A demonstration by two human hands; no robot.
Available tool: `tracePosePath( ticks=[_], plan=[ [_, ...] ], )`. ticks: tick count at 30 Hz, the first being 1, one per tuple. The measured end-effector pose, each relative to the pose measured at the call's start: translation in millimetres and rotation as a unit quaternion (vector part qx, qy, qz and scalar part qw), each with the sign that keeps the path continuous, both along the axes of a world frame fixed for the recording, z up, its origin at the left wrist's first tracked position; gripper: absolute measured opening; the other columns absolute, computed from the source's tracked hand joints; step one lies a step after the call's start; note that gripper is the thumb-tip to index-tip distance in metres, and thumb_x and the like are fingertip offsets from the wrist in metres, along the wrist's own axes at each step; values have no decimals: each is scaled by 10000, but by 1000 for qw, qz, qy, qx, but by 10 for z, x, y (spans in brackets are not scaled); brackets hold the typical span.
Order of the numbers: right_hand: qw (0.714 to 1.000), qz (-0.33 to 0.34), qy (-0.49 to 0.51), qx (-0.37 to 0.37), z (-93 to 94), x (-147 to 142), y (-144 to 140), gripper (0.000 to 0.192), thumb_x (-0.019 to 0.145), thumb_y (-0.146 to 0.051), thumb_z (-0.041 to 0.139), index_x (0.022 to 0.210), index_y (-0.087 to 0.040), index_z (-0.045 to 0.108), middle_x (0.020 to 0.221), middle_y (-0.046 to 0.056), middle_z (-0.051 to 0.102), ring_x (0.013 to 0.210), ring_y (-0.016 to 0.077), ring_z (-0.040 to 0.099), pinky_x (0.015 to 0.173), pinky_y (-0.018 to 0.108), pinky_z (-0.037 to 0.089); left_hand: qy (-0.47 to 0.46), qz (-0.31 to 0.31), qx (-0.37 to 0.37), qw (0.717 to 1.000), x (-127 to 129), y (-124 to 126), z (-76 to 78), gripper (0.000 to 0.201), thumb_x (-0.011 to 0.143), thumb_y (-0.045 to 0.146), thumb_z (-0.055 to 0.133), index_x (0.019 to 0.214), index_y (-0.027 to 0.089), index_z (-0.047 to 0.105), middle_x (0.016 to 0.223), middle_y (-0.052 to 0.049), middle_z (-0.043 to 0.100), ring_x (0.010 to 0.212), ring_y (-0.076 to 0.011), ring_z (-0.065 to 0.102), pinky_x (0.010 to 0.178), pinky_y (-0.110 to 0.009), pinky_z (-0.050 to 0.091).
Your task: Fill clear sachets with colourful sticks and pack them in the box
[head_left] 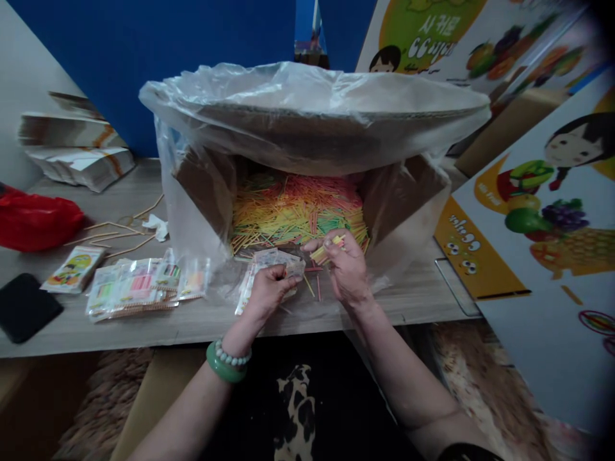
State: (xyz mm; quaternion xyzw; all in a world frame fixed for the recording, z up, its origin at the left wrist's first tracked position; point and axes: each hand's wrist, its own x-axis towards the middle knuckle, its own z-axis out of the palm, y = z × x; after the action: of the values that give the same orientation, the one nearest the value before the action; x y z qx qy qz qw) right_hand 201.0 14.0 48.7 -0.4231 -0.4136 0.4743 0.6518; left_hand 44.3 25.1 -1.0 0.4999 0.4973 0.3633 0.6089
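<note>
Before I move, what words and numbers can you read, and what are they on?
"사", it seems, on the back carton; the symbols beside it are unclear.
"Fruit", it seems, on the right carton; the word before it is blurred.
"GG" or "66", in white lettering on both cartons; the rest is unclear.
Too small or blurred to read: any print on the small box, clear packets and packet in the left hand.
</note>
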Motion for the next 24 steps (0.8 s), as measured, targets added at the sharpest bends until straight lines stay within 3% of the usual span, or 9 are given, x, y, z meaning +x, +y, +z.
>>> tracePosePath(
  ticks=[5, 12, 16, 20, 24],
  plan=[
    [1000, 13, 10, -11, 46, -179, 66, 190, 889, -405, 545, 906, -248, 442, 807, 20, 715, 862, 202, 684, 791, 354, 523, -1, -8, 13, 1000, 14, 16, 19, 448, 580, 386, 827, 498, 177, 438, 503, 60, 381, 488, -67, 308, 480, -228, 218],
    [999, 33, -12, -14, -148, -292, 91, 156, 862, -372, 553, 881, -244, 466, 810, 25, 715, 855, 194, 669, 770, 326, 514, -24, -18, -4, 1000, -43, 11, 92, 396, 586, 386, 807, 522, 172, 480, 521, 56, 387, 502, -72, 317, 491, -225, 225],
    [992, 101, -39, -64, -185, -254, 86, 159, 805, -371, 585, 822, -238, 498, 822, 22, 714, 809, 190, 662, 741, 318, 517, -32, -28, 2, 999, -77, 1, 106, 398, 614, 403, 804, 535, 169, 492, 524, 55, 389, 506, -73, 316, 493, -224, 228],
    [980, 176, -46, -76, -144, -199, 119, 133, 764, -338, 605, 769, -219, 546, 924, 34, 720, 903, 201, 663, 812, 336, 508, -19, -42, 45, 998, -71, 27, 77, 409, 690, 486, 754, 561, 164, 538, 546, 36, 426, 537, -96, 352, 516, -236, 255],
    [977, 175, -99, -69, -168, -136, 211, 107, 726, -309, 625, 707, -208, 594, 997, 44, 722, 1013, 217, 644, 924, 365, 468, -21, -60, 93, 994, -19, 84, 47, 442, 770, 558, 670, 583, 168, 578, 572, 12, 475, 586, -129, 400, 559, -253, 302]
  ],
)
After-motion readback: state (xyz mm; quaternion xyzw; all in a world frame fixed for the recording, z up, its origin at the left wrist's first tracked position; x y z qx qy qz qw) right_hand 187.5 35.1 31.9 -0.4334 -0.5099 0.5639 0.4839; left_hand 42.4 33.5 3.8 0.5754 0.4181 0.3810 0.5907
